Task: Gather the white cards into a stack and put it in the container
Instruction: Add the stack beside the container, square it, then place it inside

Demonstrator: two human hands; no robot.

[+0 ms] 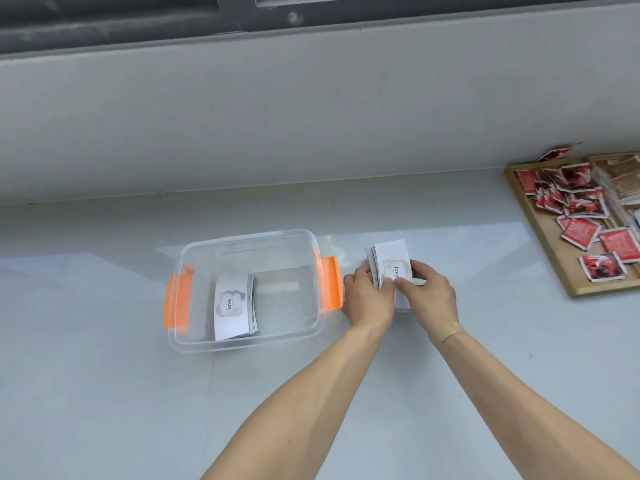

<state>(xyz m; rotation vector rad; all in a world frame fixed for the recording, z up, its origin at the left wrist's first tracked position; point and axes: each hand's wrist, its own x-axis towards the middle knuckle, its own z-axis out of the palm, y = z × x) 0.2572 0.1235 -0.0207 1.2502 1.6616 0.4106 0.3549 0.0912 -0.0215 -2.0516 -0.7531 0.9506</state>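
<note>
White cards (389, 259), one loose stack: on the counter (104, 393) just right of the container, gripped from both sides. Top card shows a small framed design with the word "love" partly covered by thumbs; the near end of the stack is hidden behind the hands.
Left hand (369, 297): fingers closed on the stack's left edge.
Right hand (427, 292): fingers closed on the right edge, thumb on top.
Container (242, 344): clear plastic tub, lid off, orange latches (178, 299) at both short ends; toward the middle of the counter.
Second stack of cards (233, 306): inside the container, lying flat against its left half, same "love" print, edges slightly fanned.
Wooden tray (540, 237): far right corner, cut off by the frame edge, holding scattered red packets (580, 232); their print is too blurred to read.
</note>
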